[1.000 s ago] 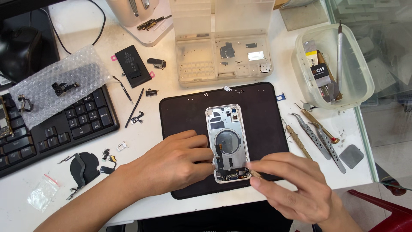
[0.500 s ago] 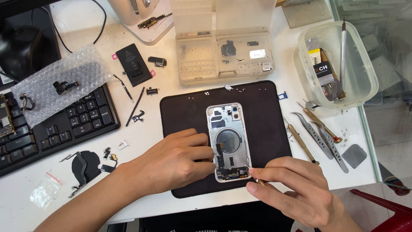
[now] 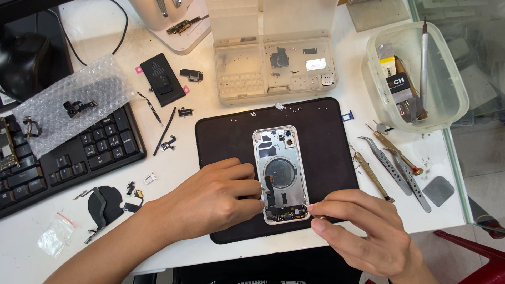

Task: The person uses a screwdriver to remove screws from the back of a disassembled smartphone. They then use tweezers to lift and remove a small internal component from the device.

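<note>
On black mat point(image 3: 326, 131), both hands still grip phone housing point(image 3: 279, 173); right hand point(image 3: 363, 231) shifted slightly.

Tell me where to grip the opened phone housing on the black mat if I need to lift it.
Grip the phone housing by its two long metal side rails, near the upper half, coming from above. It lies flat, open side up, on the black mat, so the rails are free there; the left hand and right hand crowd its lower end.

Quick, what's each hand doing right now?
Left hand: fingers curled against the phone housing, steadying it.
Right hand: fingertips pinched at the housing's lower right corner.
</note>
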